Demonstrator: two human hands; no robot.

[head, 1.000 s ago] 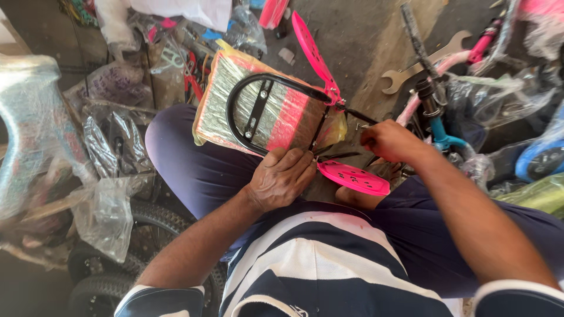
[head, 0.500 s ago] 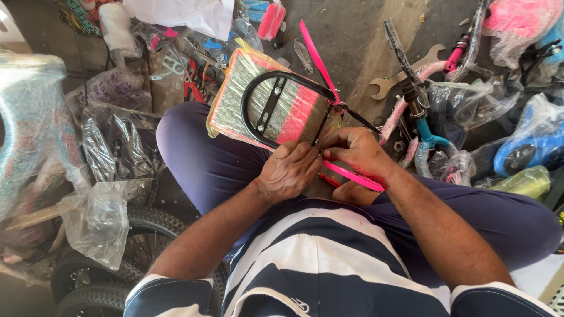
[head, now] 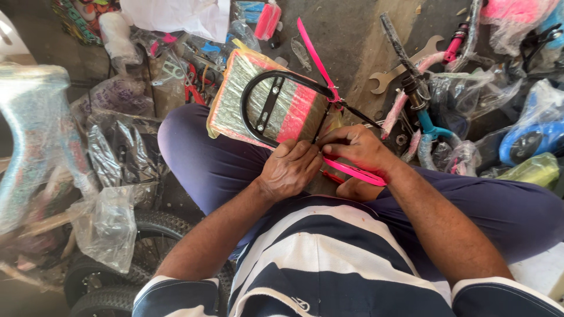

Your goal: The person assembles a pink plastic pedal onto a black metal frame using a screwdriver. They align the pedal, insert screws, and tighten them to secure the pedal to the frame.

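**Fender strut work on the lap: slip and snag risks**

Concrete floor, crowded with plastic-wrapped bicycle parts and a flat steel spanner. Seated person holds a bright pink plastic bicycle fender across the lap, its thin black wire stays running up to a black U-shaped metal bracket. Left hand curled, fingers pressing down at the stay junction; right hand closed, pinching the fender's edge. Risks, judged: a stay could spring loose and nick fingers; a small fastener could drop into the clutter.
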